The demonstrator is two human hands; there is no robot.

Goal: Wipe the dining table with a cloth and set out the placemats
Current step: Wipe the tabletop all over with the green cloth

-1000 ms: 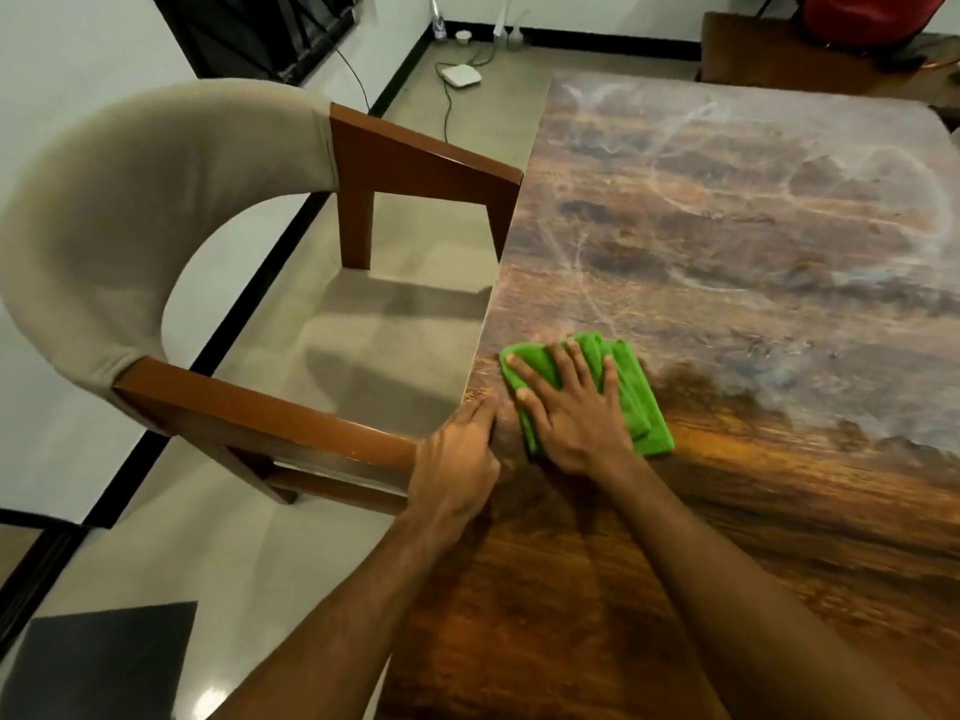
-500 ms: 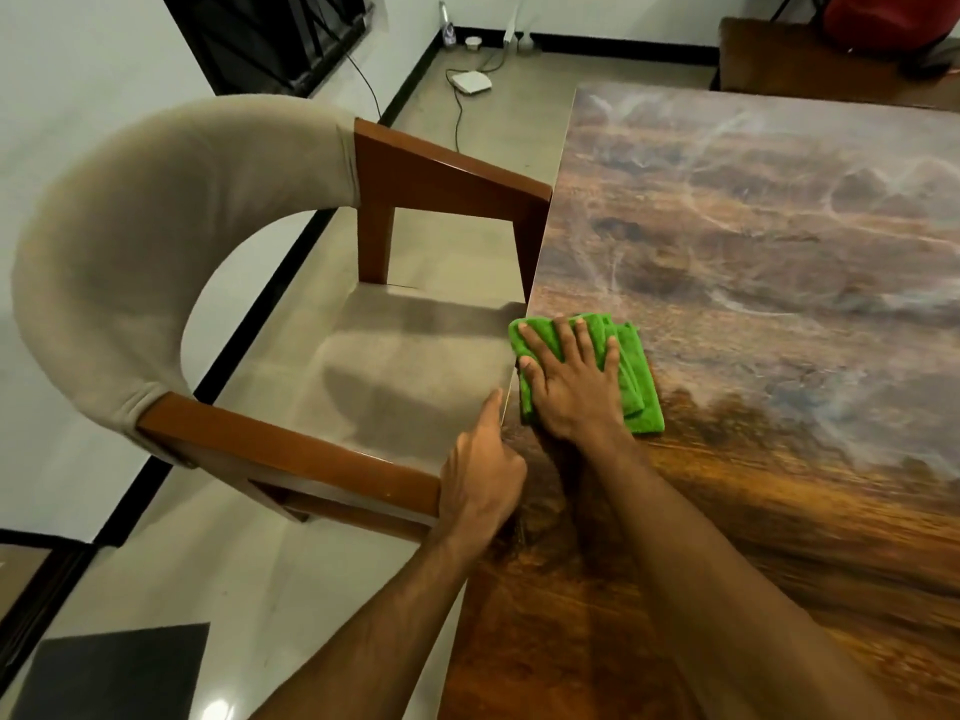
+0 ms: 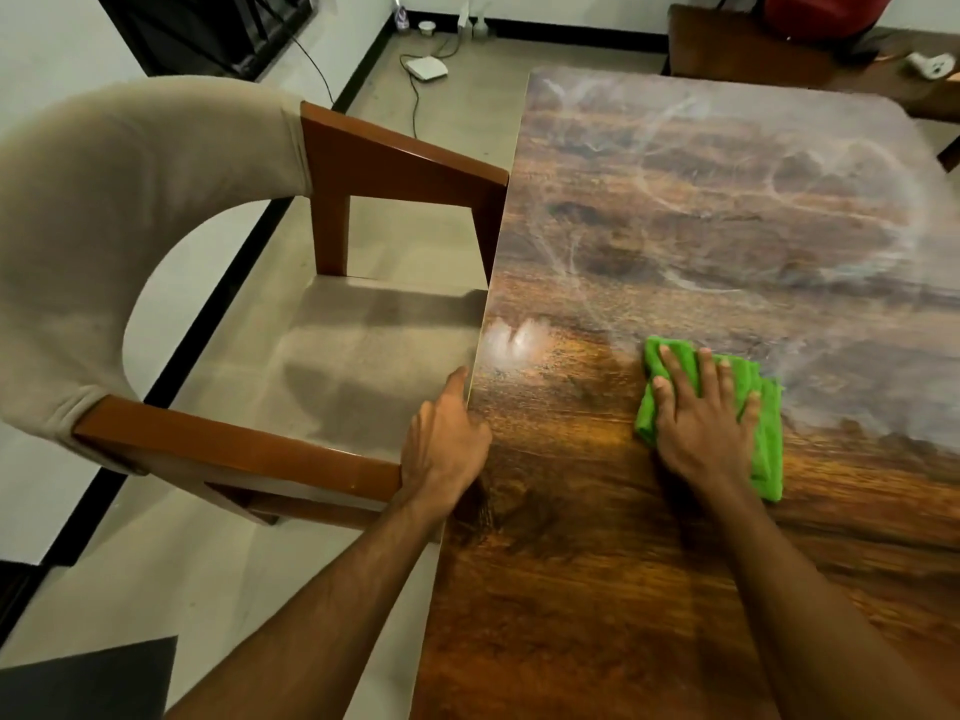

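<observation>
My right hand [image 3: 706, 423] lies flat, fingers spread, pressing the green cloth [image 3: 771, 449] on the dining table [image 3: 675, 226], well in from the left edge my left hand [image 3: 447, 449] grips; risk: uneven pressure could bunch it, smearing the far-side haze.

My left arm comes in from the bottom centre of the frame. My left hand [image 3: 447, 439] rests back-up on the edge of the table [image 3: 675, 226], mid-frame; whether its fingers grip I cannot tell. My right arm reaches up from the lower right, and my right hand [image 3: 706, 428] is pressed flat, fingers spread, on the cloth [image 3: 769, 449].
</observation>
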